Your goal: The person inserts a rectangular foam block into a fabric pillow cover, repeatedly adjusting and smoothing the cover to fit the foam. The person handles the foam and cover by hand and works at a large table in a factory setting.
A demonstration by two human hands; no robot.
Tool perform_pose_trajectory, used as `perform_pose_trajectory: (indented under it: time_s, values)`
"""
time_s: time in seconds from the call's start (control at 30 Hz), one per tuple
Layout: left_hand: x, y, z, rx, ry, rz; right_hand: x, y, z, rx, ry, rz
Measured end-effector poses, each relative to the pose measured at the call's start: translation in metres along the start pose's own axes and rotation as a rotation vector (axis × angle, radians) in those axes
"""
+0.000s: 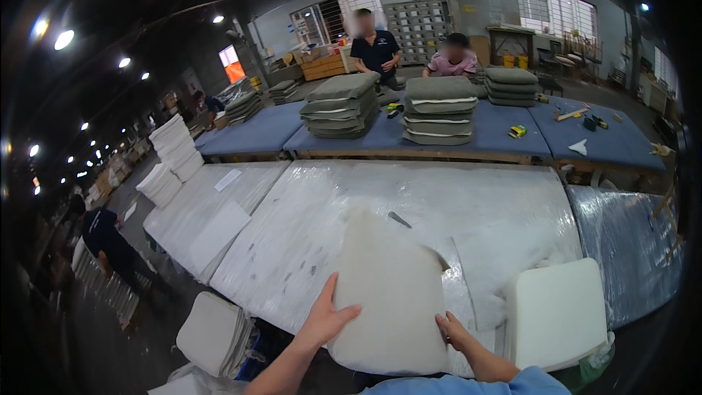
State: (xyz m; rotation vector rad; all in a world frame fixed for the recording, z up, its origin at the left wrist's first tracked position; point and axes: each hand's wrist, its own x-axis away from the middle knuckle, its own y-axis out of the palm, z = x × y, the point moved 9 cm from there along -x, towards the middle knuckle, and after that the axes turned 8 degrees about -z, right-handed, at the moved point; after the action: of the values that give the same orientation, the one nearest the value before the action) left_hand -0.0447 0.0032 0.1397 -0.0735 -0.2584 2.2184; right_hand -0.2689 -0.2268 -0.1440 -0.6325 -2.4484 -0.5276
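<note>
A cream, cushion-shaped pad [387, 292] is tilted up in front of me over the near table edge. My left hand [329, 314] is closed on its left side, with the thumb lying on the face. At the lower right side, my right hand [455, 330] grips the edge, its fingers partly hidden. A small dark flap or gap [439, 257] shows at the pad's upper right edge; I cannot make out which. Beyond the pad, a slim dark tool [399, 219] lies on the plastic-wrapped table [292, 234]. Thin white wadding [497, 256] is spread to the right.
White cushions [559, 307] stand at my right, and a white stack [212, 333] at lower left. Blue tables [504, 135] behind bear grey-green cushion stacks [439, 110] and a yellow tape measure [518, 132]. Two people [376, 51] are beyond them; another person [110, 238] is at left.
</note>
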Motion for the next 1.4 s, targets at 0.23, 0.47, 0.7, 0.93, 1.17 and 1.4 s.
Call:
perform_pose_trajectory:
  time_s: [0.23,0.47,0.7,0.93,1.17,1.4]
  values:
    - [-0.012,0.039,0.036,-0.764,0.030,-0.360,0.024,0.064,-0.019,0.229,-0.200,-0.126]
    - [-0.039,0.069,0.017,-0.841,0.191,-0.430,0.058,0.097,-0.072,0.504,-0.438,-0.156]
    - [-0.043,0.055,0.016,-0.873,0.179,-0.383,0.098,0.128,-0.164,0.775,-0.787,-0.195]
    - [-0.038,0.051,0.021,-0.927,0.224,-0.266,0.137,0.127,-0.259,1.047,-1.153,-0.071]
    - [-0.005,0.031,0.018,-0.930,0.219,0.058,0.116,0.124,-0.300,1.402,-1.268,-0.019]
    - [0.049,0.005,-0.009,-0.788,0.224,0.285,0.105,0.144,-0.286,1.691,-1.199,-0.129]
